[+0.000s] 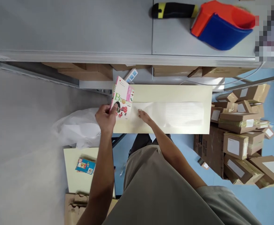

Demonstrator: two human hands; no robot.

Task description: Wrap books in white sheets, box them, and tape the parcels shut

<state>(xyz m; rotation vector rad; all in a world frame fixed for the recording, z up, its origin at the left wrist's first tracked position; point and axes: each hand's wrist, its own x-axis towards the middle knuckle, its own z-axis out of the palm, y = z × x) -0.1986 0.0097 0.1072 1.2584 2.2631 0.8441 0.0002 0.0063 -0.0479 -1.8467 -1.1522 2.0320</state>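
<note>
My left hand (107, 117) is closed on a small book (122, 98) with a white and pink cover, green lettering and fruit pictures. The book is tilted above the left end of a pale yellow board (169, 92). On the board lies a long, translucent white plastic wrap sheet (183, 114) with rows of texture. My right hand (145, 116) is at the sheet's left part, fingers mostly together and seemingly gripping its film; the exact grip is hard to see. A gap separates the book from my right fingertips.
A grey shelf (80, 28) above holds a red and blue tape dispenser (221, 26) and a black-yellow cutter (174, 10). Taped cartons (236, 122) are stacked at right. A white plastic bag (80, 128) and a blue packet (85, 165) are at left.
</note>
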